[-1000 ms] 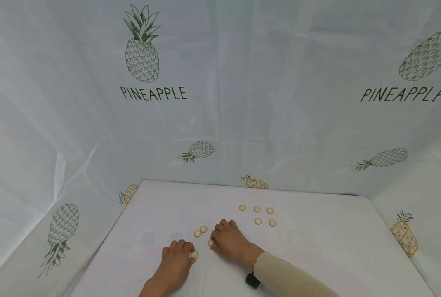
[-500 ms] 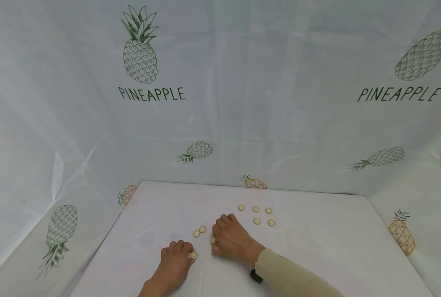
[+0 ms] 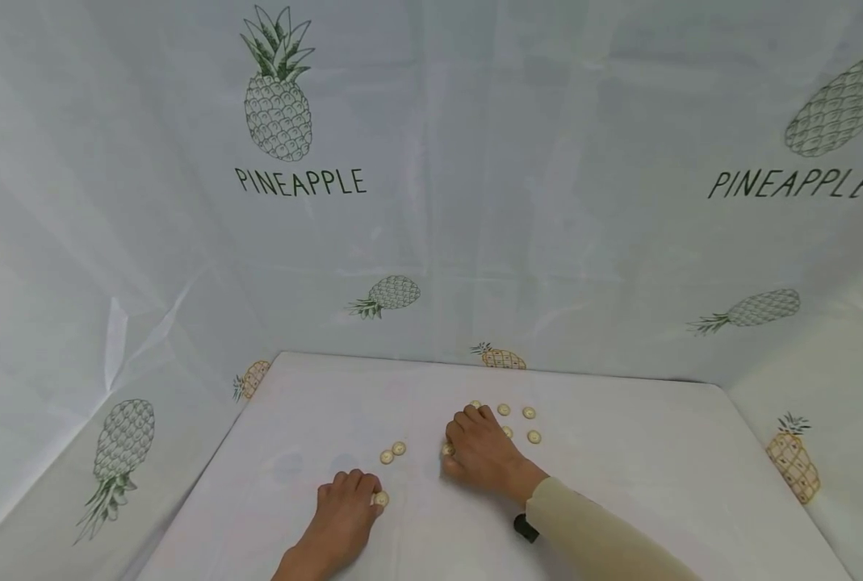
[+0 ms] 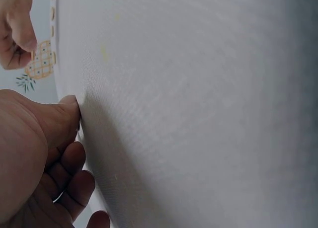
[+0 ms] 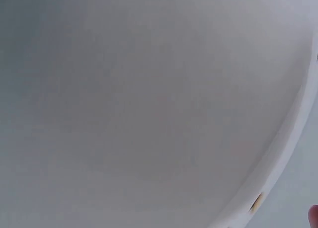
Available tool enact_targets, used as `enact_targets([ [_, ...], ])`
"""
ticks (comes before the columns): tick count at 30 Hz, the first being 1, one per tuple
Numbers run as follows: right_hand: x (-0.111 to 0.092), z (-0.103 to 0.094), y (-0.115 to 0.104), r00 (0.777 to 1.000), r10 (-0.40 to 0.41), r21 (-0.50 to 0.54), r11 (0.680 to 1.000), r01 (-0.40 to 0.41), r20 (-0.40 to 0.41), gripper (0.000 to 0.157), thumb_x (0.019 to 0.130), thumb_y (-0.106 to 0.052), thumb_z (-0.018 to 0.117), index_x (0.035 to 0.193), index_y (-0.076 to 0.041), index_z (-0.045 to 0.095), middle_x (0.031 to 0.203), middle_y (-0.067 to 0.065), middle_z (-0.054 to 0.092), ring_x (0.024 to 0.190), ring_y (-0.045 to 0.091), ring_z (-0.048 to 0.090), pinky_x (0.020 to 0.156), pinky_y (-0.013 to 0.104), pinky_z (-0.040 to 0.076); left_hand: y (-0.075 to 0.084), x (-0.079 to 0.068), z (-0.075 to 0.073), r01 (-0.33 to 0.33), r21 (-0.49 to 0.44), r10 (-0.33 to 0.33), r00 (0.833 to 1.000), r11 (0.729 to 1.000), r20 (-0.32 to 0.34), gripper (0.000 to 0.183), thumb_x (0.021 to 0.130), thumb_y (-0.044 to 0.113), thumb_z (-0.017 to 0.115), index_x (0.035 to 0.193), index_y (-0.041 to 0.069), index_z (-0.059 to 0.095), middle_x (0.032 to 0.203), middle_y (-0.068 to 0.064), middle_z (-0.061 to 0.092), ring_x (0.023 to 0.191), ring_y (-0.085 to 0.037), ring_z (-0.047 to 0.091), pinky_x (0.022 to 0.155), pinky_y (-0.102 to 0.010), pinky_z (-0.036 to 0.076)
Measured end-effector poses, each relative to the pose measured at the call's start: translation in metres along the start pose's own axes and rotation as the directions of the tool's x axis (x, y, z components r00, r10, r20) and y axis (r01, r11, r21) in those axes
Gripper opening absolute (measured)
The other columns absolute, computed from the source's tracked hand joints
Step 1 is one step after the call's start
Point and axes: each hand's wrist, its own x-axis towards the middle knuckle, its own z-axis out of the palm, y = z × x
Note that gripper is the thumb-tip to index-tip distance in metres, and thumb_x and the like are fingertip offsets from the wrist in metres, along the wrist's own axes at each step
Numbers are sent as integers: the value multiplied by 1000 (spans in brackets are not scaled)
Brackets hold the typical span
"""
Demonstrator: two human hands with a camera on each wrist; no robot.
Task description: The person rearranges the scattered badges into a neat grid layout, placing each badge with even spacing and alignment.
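Note:
In the head view my right hand point(image 3: 483, 449) pinches a round cream button point(image 3: 448, 449), just left of the group at the back right. The left wrist view shows the right thumb and fingers from the side, with the button's thin edge between them. My left hand point(image 3: 345, 510) is low over the white table, thumb and finger closed on another button point(image 3: 381, 499). From its wrist view, the left thumb point(image 4: 67, 116) touches the cloth and the other fingers curl underneath. Two loose buttons point(image 3: 387, 457) lie side by side between the hands, slightly farther back.
Several buttons point(image 3: 529, 412) lie in two rows at the back right of the white-covered table point(image 3: 634, 468); the right hand partly hides some. Pineapple-printed cloth point(image 3: 518, 202) rises behind and on both sides. A black wrist device point(image 3: 525, 528) shows beneath the right sleeve.
My right hand has moved right and farther back with its button, toward the rows of buttons. The left hand and its button have stayed in place.

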Motion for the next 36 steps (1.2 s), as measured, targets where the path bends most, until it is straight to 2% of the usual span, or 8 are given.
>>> enact_targets([
  [9, -20, -2, 43, 995, 89, 62, 994, -92, 41, 15, 97, -32, 66, 93, -18, 60, 91, -5, 53, 89, 17, 42, 88, 41, 36, 1, 2, -2, -7, -14, 8, 1000, 1000, 16, 21, 94, 25, 79, 107, 17, 65, 105, 1, 61, 94, -18, 50, 81, -46, 41],
  [15, -23, -2, 62, 988, 132, 57, 989, -137, 74, 15, 96, -30, 66, 93, -16, 61, 90, -3, 53, 89, 19, 43, 89, 44, 37, -1, 4, -1, -12, -11, 12, 1000, 1000, 15, 21, 94, 26, 79, 108, 17, 65, 105, 2, 61, 95, -18, 50, 84, -49, 43],
  [26, -10, 10, 63, 988, 128, 48, 990, -133, 91, 18, 94, -27, 68, 87, -16, 56, 85, -4, 49, 86, 20, 41, 87, 43, 37, -1, 3, -1, -18, -27, 19, 1000, 999, 20, 20, 95, 26, 78, 108, 18, 64, 104, 3, 60, 95, -18, 50, 85, -50, 43],
  [36, -4, 13, 60, 982, 152, 52, 986, -158, 109, 17, 92, -25, 68, 84, -15, 58, 81, -3, 49, 83, 20, 41, 84, 44, 39, -6, 2, 4, -6, -26, 6, 1000, 1000, 10, 21, 94, 26, 79, 108, 18, 64, 104, 3, 60, 95, -17, 50, 85, -49, 43],
])
